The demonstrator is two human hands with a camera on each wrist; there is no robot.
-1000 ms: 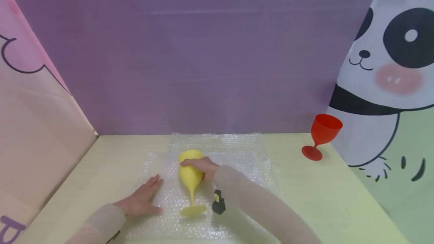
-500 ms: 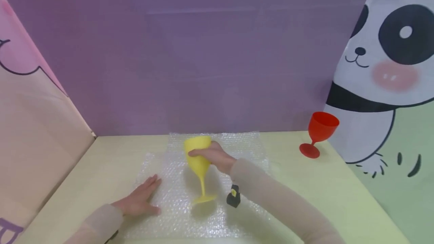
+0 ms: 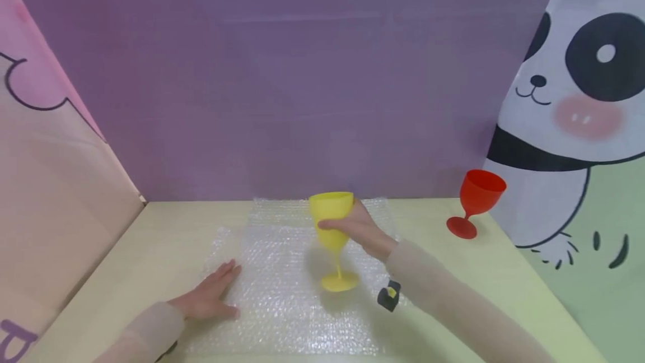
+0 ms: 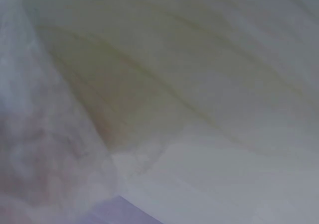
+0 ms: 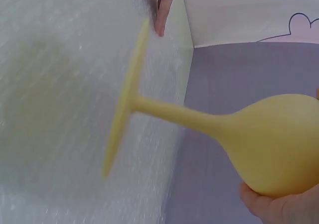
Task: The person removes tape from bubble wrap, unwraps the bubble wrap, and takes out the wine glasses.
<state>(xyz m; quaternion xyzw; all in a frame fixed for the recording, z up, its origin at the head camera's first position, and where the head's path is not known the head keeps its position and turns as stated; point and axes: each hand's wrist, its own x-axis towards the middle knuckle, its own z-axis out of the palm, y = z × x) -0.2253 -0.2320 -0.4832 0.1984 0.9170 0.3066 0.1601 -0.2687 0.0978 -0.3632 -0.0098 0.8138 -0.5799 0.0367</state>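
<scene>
My right hand (image 3: 355,226) grips a yellow goblet (image 3: 332,209) round its bowl, holding it nearly upright above a sheet of bubble wrap (image 3: 272,296). In the right wrist view the goblet's round foot (image 5: 125,99) and stem hang apart from the wrap, with fingertips (image 5: 254,199) against the bowl. My left hand (image 3: 209,296) lies flat with fingers spread on the left edge of the bubble wrap. The left wrist view is dim and blurred, showing a pale surface close up. A red goblet (image 3: 481,192) stands at the table's back right.
The pale table (image 3: 146,251) runs back to a purple backdrop (image 3: 312,99). A panda-printed panel (image 3: 579,128) borders the right side and a pink and cream panel (image 3: 55,184) the left. A dark device (image 3: 389,296) hangs at my right wrist.
My right hand has lifted the yellow goblet from the bubble wrap, brought it more upright and carried it to the right. The left hand and the red goblet have stayed in place.
</scene>
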